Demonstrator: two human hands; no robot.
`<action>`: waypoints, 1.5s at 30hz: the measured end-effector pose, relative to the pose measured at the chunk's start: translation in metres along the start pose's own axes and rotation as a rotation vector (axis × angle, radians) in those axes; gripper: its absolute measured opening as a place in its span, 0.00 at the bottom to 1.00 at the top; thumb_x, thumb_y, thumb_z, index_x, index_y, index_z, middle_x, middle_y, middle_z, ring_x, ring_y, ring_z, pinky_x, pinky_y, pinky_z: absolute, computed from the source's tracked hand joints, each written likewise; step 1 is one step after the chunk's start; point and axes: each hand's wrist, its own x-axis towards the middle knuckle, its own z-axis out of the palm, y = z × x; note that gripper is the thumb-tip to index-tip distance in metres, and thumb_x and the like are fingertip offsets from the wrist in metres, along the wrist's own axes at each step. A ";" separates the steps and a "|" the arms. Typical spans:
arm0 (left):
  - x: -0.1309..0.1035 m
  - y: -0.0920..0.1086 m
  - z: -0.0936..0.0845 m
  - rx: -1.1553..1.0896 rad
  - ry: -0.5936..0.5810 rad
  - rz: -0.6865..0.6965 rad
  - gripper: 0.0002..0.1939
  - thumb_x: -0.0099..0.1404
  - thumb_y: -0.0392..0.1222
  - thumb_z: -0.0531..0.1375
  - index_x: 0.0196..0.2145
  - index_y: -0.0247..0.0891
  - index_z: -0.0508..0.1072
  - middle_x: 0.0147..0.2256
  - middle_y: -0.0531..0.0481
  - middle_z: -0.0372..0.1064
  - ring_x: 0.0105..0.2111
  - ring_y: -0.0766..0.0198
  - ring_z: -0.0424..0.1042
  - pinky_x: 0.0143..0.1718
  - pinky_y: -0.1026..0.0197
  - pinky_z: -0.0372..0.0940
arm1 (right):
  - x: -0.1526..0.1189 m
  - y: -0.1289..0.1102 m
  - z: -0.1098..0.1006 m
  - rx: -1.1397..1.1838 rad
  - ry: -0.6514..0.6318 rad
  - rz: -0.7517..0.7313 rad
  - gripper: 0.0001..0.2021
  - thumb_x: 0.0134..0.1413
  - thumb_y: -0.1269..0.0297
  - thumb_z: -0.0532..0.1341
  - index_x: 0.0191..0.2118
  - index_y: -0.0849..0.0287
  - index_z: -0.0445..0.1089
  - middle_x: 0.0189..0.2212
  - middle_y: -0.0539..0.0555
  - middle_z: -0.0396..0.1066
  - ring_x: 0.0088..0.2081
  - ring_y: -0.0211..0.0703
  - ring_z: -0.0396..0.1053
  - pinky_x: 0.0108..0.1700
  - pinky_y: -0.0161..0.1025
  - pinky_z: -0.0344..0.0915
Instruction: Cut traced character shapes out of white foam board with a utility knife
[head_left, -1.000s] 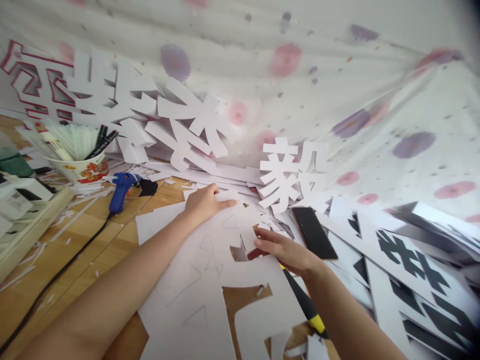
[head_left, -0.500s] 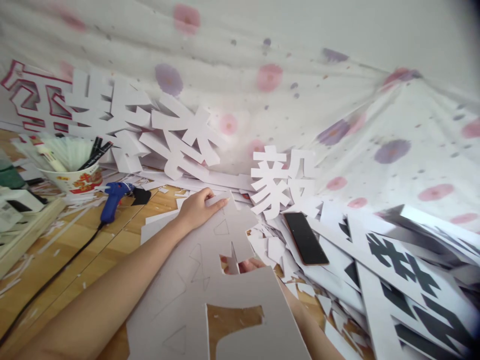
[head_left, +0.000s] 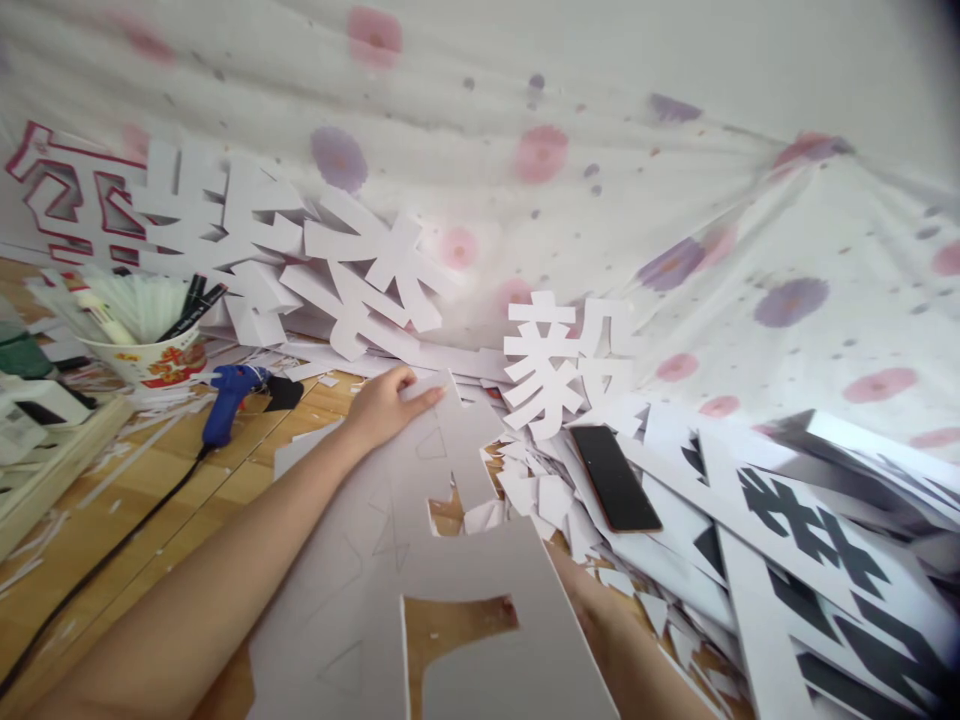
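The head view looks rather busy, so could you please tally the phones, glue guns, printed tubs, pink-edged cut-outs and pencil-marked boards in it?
Phone: 1
Glue gun: 1
Printed tub: 1
Pink-edged cut-out: 1
Pencil-marked board, held by the left hand: 1
Total: 5

The left hand (head_left: pixel 386 408) reaches forward, thumb (head_left: pixel 426 400) extended, fingers (head_left: pixel 399 378) curled; the right forearm (head_left: pixel 634 650) angles inward, partly hidden.

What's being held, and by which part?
The white board, by its far end, in the left grip. The right grip is mostly hidden; its hold is unclear.
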 end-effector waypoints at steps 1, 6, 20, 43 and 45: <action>0.001 0.000 -0.004 0.017 0.032 -0.002 0.23 0.51 0.64 0.54 0.23 0.40 0.59 0.21 0.57 0.56 0.22 0.68 0.56 0.24 0.66 0.49 | -0.002 0.001 -0.003 0.002 -0.008 0.021 0.15 0.41 0.54 0.62 0.27 0.63 0.71 0.14 0.48 0.66 0.15 0.33 0.61 0.21 0.32 0.57; 0.001 0.004 -0.007 0.133 0.029 0.018 0.25 0.49 0.67 0.54 0.25 0.41 0.61 0.20 0.57 0.56 0.21 0.67 0.57 0.24 0.65 0.47 | -0.016 -0.013 -0.021 -0.287 0.021 0.008 0.17 0.44 0.54 0.60 0.37 0.62 0.71 0.17 0.46 0.66 0.19 0.33 0.61 0.24 0.32 0.57; 0.007 -0.010 -0.002 0.076 -0.023 -0.058 0.25 0.52 0.67 0.50 0.22 0.40 0.58 0.20 0.56 0.56 0.23 0.66 0.57 0.24 0.65 0.48 | -0.042 0.013 -0.061 -1.336 0.595 -0.268 0.12 0.45 0.54 0.58 0.35 0.55 0.62 0.34 0.53 0.67 0.33 0.44 0.67 0.31 0.38 0.61; 0.031 0.048 0.029 -0.558 -0.121 0.041 0.23 0.55 0.60 0.53 0.18 0.37 0.55 0.17 0.59 0.47 0.19 0.72 0.48 0.20 0.67 0.46 | -0.030 -0.035 -0.017 -0.963 0.174 -0.909 0.25 0.50 0.73 0.51 0.55 0.54 0.55 0.46 0.58 0.63 0.48 0.48 0.61 0.49 0.44 0.59; 0.030 0.048 0.034 -0.560 -0.141 0.044 0.24 0.54 0.60 0.53 0.18 0.37 0.55 0.17 0.59 0.48 0.19 0.72 0.48 0.20 0.67 0.46 | -0.030 -0.038 -0.017 -0.928 0.150 -0.909 0.26 0.49 0.73 0.51 0.56 0.53 0.55 0.47 0.58 0.62 0.49 0.49 0.60 0.50 0.45 0.58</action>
